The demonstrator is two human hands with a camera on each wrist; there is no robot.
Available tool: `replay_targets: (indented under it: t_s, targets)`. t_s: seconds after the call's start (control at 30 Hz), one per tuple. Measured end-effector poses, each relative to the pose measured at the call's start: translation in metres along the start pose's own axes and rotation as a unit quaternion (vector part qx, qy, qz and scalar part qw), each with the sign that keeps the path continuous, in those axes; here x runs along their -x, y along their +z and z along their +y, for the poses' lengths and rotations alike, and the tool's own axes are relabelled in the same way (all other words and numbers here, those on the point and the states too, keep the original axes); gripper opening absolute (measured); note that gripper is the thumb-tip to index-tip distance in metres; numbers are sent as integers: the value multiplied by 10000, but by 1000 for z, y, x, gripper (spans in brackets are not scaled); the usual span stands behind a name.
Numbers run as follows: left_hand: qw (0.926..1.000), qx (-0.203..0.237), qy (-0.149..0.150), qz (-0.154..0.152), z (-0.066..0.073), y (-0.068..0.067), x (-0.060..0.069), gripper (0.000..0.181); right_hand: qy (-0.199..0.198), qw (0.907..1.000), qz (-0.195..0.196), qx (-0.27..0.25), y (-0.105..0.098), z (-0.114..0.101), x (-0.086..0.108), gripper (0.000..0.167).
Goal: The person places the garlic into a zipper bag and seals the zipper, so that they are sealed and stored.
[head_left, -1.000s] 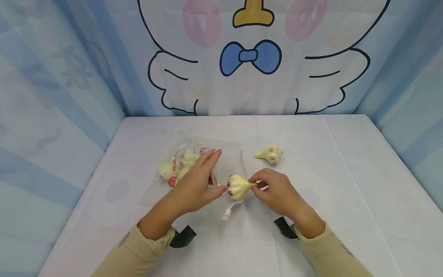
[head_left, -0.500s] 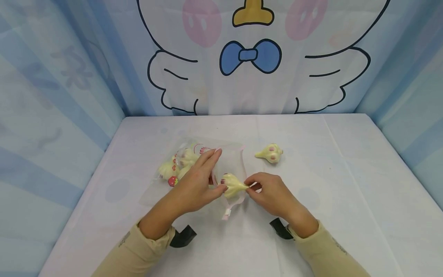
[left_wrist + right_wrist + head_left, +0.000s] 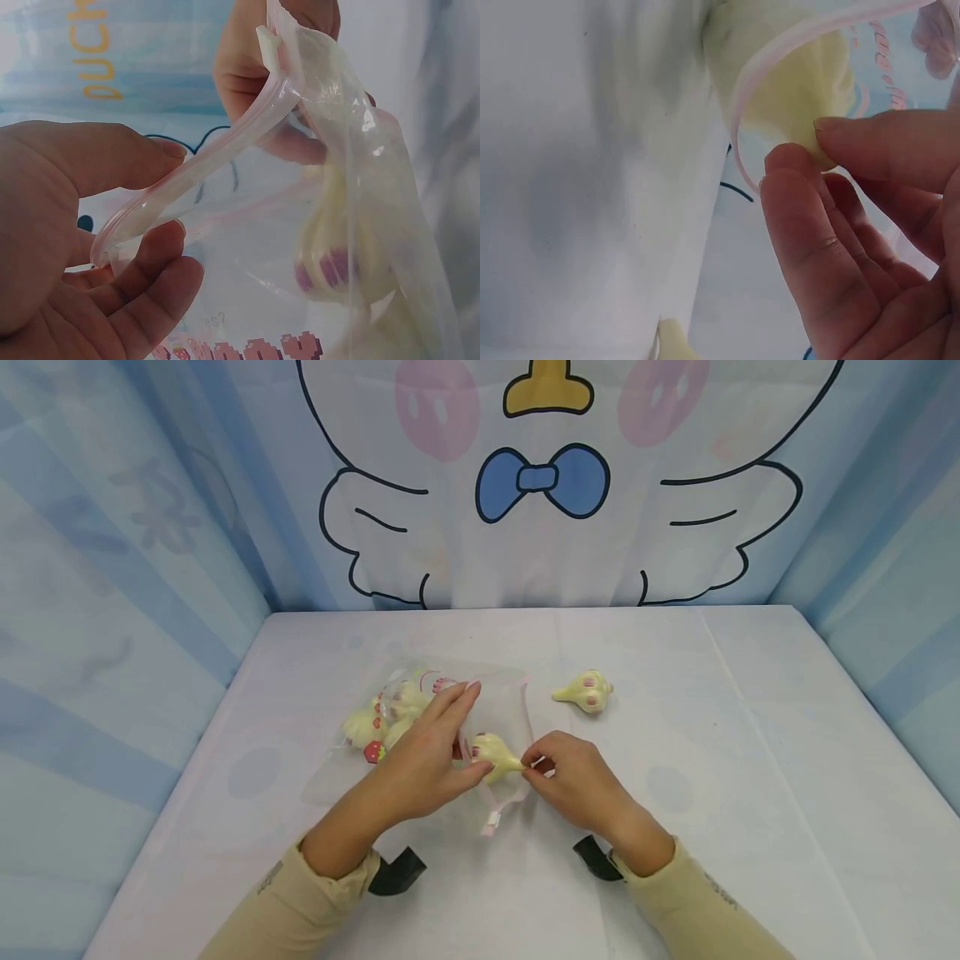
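My right hand (image 3: 577,781) pinches a pale yellow garlic bulb (image 3: 495,756) by its stem, between thumb and fingertips. The bulb, with purple patches, sits in the mouth of a clear zip bag (image 3: 498,697) with a pink rim. In the left wrist view this garlic bulb (image 3: 337,251) shows through the plastic. My left hand (image 3: 416,764) holds the bag's mouth apart, its rim running between thumb and curled fingers in the left wrist view. Inside the bag, more garlic bulbs (image 3: 365,727) lie toward the left, partly behind my left hand.
Another garlic bulb (image 3: 587,692) lies on the white table (image 3: 712,760), beyond my right hand. A printed curtain (image 3: 540,560) stands behind the table, with blue curtains at both sides. Black straps (image 3: 397,872) hang at the sleeve cuffs.
My right hand has moved left with the garlic bulb, taking it from over the bag's rim into the mouth. My left hand and the other bulbs have stayed in place.
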State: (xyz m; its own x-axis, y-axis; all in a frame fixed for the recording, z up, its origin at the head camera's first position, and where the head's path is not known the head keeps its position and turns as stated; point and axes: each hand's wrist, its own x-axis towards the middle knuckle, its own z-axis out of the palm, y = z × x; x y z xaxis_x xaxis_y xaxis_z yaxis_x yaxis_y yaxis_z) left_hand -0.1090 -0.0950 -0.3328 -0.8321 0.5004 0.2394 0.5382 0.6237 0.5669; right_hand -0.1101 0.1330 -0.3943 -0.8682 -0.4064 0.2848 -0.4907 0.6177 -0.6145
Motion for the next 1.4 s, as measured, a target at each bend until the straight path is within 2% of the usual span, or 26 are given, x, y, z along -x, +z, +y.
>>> replay_targets:
  t_s: [0.2,0.43,0.73,0.9,1.07,1.23,1.4]
  targets:
    - [10000,-5,20,27,-1,1,1,87,-143,9986,398,331,6,-2,0,12]
    - [10000,-29,3,68,-1,3,1,87,176,9960,633,604,9,-6,0,10]
    - [10000,-59,42,59,0,3,0,87,-4,9907,978,951,14,-8,-2,9]
    - [9999,-102,37,44,0,4,0,88,122,9876,1121,1094,16,-12,-3,8]
    - [10000,-87,18,41,-1,4,0,88,439,9892,1098,862,16,-14,-3,9]
    - [9999,-102,42,40,-2,5,0,87,813,9920,841,482,14,-15,-2,13]
    - [9999,-131,71,28,-2,5,0,87,949,9930,683,185,13,-16,-1,14]
